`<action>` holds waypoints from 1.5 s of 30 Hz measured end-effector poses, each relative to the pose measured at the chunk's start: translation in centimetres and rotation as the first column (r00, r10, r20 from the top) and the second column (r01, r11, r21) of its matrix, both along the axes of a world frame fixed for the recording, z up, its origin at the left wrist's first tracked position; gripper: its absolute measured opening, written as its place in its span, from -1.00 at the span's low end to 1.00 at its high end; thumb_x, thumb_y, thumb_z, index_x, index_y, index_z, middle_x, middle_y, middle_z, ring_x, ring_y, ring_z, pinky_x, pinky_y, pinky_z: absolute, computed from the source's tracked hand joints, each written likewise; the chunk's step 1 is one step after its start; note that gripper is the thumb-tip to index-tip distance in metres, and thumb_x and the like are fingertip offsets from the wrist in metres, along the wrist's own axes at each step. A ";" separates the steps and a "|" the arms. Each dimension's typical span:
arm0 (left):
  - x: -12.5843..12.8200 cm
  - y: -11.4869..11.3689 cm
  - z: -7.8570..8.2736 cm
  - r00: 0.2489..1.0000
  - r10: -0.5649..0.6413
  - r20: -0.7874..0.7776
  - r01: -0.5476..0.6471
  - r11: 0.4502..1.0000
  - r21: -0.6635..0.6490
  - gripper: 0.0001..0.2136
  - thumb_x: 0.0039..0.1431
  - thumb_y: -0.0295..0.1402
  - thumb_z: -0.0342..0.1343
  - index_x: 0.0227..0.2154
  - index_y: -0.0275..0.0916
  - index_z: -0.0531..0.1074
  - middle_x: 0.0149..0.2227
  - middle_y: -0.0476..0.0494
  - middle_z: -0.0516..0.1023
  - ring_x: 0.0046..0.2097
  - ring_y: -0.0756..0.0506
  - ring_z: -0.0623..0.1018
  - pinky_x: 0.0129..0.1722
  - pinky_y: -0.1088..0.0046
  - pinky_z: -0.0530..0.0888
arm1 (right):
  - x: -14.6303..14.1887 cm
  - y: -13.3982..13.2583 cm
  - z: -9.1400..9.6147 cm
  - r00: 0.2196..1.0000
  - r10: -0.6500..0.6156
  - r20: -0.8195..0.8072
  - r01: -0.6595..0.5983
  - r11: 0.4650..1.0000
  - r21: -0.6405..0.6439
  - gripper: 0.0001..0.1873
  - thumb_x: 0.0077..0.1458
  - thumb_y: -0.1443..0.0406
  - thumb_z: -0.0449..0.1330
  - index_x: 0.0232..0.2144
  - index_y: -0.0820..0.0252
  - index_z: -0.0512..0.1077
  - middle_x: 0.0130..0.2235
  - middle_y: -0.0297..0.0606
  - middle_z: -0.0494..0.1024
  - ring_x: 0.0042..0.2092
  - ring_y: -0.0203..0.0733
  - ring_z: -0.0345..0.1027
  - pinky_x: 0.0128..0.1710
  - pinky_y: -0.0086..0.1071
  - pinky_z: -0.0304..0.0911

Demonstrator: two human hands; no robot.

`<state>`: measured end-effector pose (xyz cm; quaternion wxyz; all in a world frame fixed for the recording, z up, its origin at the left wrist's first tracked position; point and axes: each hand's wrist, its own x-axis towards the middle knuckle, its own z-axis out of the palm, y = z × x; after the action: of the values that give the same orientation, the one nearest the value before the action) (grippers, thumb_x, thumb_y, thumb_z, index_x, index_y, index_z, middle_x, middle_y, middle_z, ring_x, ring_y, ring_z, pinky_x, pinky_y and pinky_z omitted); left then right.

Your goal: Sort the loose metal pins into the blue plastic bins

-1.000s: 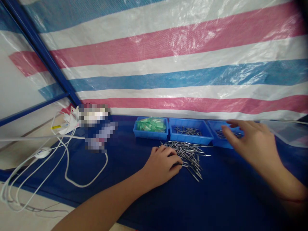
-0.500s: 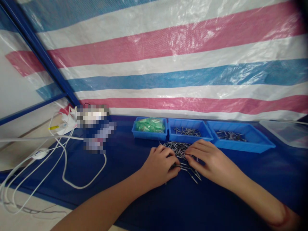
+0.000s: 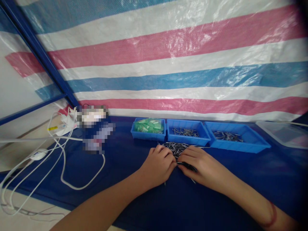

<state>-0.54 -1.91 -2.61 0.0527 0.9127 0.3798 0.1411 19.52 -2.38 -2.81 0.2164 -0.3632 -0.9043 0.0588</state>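
Note:
A pile of thin metal nails (image 3: 176, 149) lies on the blue tabletop between my two hands. My right hand (image 3: 202, 165) is curled round a small bunch of dark nails (image 3: 187, 166), which shows between thumb and fingers. My left hand (image 3: 158, 165) is closed, its fingertips pinching the left ends of that bunch; what lies deeper in the palm is hidden. One nail tip sticks out below each hand. Just behind the pile stand two blue bins, a middle bin (image 3: 189, 140) and a right bin (image 3: 240, 146), both with loose nails inside.
A left blue bin (image 3: 149, 136) holds green plastic packets (image 3: 148, 125). At the far right lies a clear plastic lid or box (image 3: 281, 133). White cables (image 3: 83, 187) and a power strip (image 3: 67, 125) spread on the left. A striped plastic sheet (image 3: 168, 77) hangs behind.
My hands have come together, and my right hand has closed over the loose nails at the pile's front. My left fingers have drawn in. The view has shifted slightly.

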 end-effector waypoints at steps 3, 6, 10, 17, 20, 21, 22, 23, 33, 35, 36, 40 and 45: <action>0.0 0.0 0.0 0.998 0.014 0.055 -0.015 1.000 0.011 -0.82 0.30 -0.31 -0.06 -0.29 -0.24 0.42 -0.16 -0.11 0.47 -0.06 -0.14 0.34 -0.12 0.29 0.30 | -0.1 0.0 0.0 1.000 -0.009 -0.027 0.009 1.000 0.001 -0.90 0.16 0.36 0.12 -0.30 0.14 0.45 -0.33 -0.26 0.50 -0.24 -0.15 0.34 -0.20 -0.24 0.22; 0.1 0.1 0.2 0.990 0.036 0.140 -0.037 0.999 0.005 -0.82 0.31 -0.31 -0.06 -0.29 -0.24 0.41 -0.21 -0.08 0.49 -0.11 -0.12 0.37 -0.14 0.31 0.30 | -0.2 -0.1 0.3 0.996 -0.031 -0.078 0.031 0.999 0.008 -0.88 0.18 0.36 0.10 -0.31 0.14 0.45 -0.34 -0.26 0.51 -0.26 -0.17 0.36 -0.23 -0.26 0.23; 0.2 0.2 0.5 0.943 0.070 0.325 -0.047 0.996 -0.079 -0.85 0.28 -0.33 -0.01 -0.32 -0.23 0.43 -0.28 -0.05 0.53 -0.20 -0.07 0.43 -0.18 0.37 0.30 | -0.3 -0.3 0.5 0.979 -0.076 -0.188 0.073 0.997 -0.022 -0.87 0.21 0.33 0.08 -0.32 0.14 0.43 -0.29 -0.26 0.55 -0.25 -0.18 0.40 -0.20 -0.26 0.26; 0.7 -0.2 0.3 0.733 0.198 0.650 0.019 0.950 -0.312 -0.87 0.18 -0.35 0.11 -0.25 -0.26 0.48 -0.28 -0.07 0.56 -0.24 -0.03 0.51 -0.21 0.49 0.38 | -0.8 -0.7 0.1 0.923 -0.143 -0.359 0.094 0.984 -0.151 -0.84 0.23 0.28 0.06 -0.25 0.10 0.44 -0.24 -0.28 0.57 -0.20 -0.20 0.44 -0.18 -0.33 0.31; 0.7 -0.3 0.2 0.698 0.234 0.677 0.017 0.940 -0.342 -0.87 0.19 -0.33 0.10 -0.28 -0.26 0.49 -0.30 -0.06 0.56 -0.25 -0.02 0.52 -0.21 0.51 0.39 | -1.1 -1.0 0.3 0.906 -0.173 -0.387 0.103 0.976 -0.194 -0.85 0.22 0.26 0.07 -0.26 0.11 0.45 -0.27 -0.26 0.55 -0.21 -0.19 0.44 -0.18 -0.32 0.31; 0.7 -0.3 0.2 0.689 0.239 0.684 0.016 0.939 -0.344 -0.87 0.20 -0.33 0.10 -0.29 -0.26 0.49 -0.30 -0.06 0.56 -0.25 -0.02 0.52 -0.21 0.51 0.39 | -1.2 -1.0 0.4 0.904 -0.169 -0.393 0.094 0.975 -0.201 -0.85 0.22 0.27 0.07 -0.26 0.11 0.45 -0.26 -0.25 0.55 -0.20 -0.19 0.43 -0.17 -0.32 0.31; 0.7 -0.3 0.2 0.683 0.241 0.689 0.016 0.939 -0.344 -0.87 0.20 -0.33 0.09 -0.30 -0.26 0.49 -0.30 -0.06 0.57 -0.25 -0.02 0.52 -0.21 0.51 0.39 | -1.3 -1.0 0.5 0.905 -0.154 -0.396 0.077 0.976 -0.205 -0.84 0.22 0.27 0.07 -0.25 0.12 0.45 -0.25 -0.25 0.54 -0.19 -0.19 0.42 -0.15 -0.31 0.31; 0.7 -0.3 0.3 0.679 0.240 0.693 0.017 0.940 -0.342 -0.87 0.20 -0.33 0.09 -0.31 -0.26 0.49 -0.29 -0.06 0.57 -0.25 -0.02 0.52 -0.22 0.51 0.39 | -1.3 -1.0 0.5 0.908 -0.134 -0.398 0.053 0.977 -0.207 -0.84 0.22 0.28 0.06 -0.24 0.12 0.45 -0.24 -0.24 0.54 -0.17 -0.19 0.42 -0.14 -0.30 0.30; 0.4 0.1 1.0 0.715 0.110 0.691 0.038 0.980 -0.195 -0.87 0.22 -0.37 0.05 -0.28 -0.25 0.48 -0.28 -0.11 0.55 -0.23 -0.03 0.53 -0.19 0.49 0.41 | -0.6 -0.6 0.3 0.851 -0.151 -0.503 0.075 0.983 -0.169 -0.89 0.17 0.26 0.13 -0.32 0.12 0.45 -0.28 -0.25 0.52 -0.23 -0.20 0.41 -0.23 -0.35 0.32; 0.2 0.3 1.0 0.746 0.098 0.659 0.022 0.985 -0.172 -0.86 0.24 -0.36 0.03 -0.27 -0.24 0.48 -0.28 -0.12 0.55 -0.22 -0.05 0.52 -0.18 0.46 0.40 | -0.5 -0.7 0.5 0.847 -0.172 -0.503 0.097 0.980 -0.173 -0.89 0.16 0.24 0.14 -0.31 0.12 0.44 -0.30 -0.26 0.51 -0.27 -0.21 0.41 -0.28 -0.36 0.32; 0.1 0.4 1.0 0.769 0.088 0.633 0.015 0.988 -0.156 -0.86 0.24 -0.35 0.03 -0.27 -0.23 0.48 -0.28 -0.12 0.55 -0.21 -0.06 0.52 -0.16 0.44 0.39 | -0.3 -0.6 0.6 0.850 -0.174 -0.498 0.102 0.980 -0.168 -0.88 0.17 0.23 0.14 -0.32 0.12 0.44 -0.31 -0.27 0.51 -0.28 -0.21 0.41 -0.29 -0.36 0.32; -0.4 0.8 1.2 0.888 0.008 0.460 0.028 0.997 -0.072 -0.81 0.23 -0.30 0.05 -0.16 -0.22 0.45 -0.22 -0.14 0.56 -0.13 -0.11 0.48 -0.09 0.35 0.33 | 1.6 0.1 2.0 0.883 -0.170 -0.437 0.175 0.984 -0.031 -0.88 0.18 0.24 0.11 -0.32 0.11 0.43 -0.30 -0.25 0.53 -0.24 -0.18 0.42 -0.21 -0.32 0.32; -1.2 1.1 1.1 0.960 -0.102 0.262 0.121 0.991 -0.057 -0.76 0.24 -0.23 0.04 -0.10 -0.17 0.45 -0.13 -0.13 0.53 -0.05 -0.10 0.44 -0.04 0.32 0.27 | 9.8 2.9 2.6 0.816 -0.490 -0.305 0.576 0.732 0.365 -0.84 0.13 0.18 0.13 -0.33 0.12 0.44 -0.32 -0.12 0.55 -0.25 -0.02 0.44 -0.19 -0.20 0.28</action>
<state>-1.76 -0.81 -1.56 0.1426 0.9039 0.3225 0.2420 29.33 0.51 -0.18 0.3849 -0.5421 -0.7254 -0.1782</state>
